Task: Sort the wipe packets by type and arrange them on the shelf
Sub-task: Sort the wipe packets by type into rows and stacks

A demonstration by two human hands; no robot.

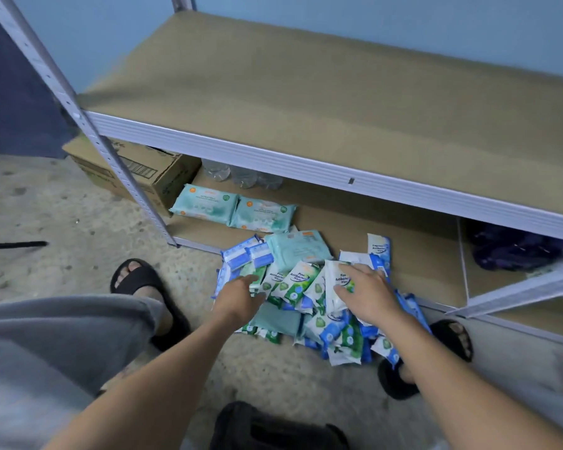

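Wipe packets [298, 284]: heap lying across the lower shelf's [420, 254] front edge, directly under both hands. Right hand [369, 295] resting spread-fingered on a white-green packet [332, 274] pointing lengthwise away. Left hand [239, 295] reaching in; fingertips hidden, grip unreadable.

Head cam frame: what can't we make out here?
Head view, all:
- Lower packets in the pile: covered by upper packets, left hand and right hand; uncountable.
- Left hand's grip: fingertips sunk among packets.
- Print on the teal packs: too small, blurred.
- The bottles: mostly behind the upper shelf rim.
- The purple bundle: shaded, blurred; unidentifiable.
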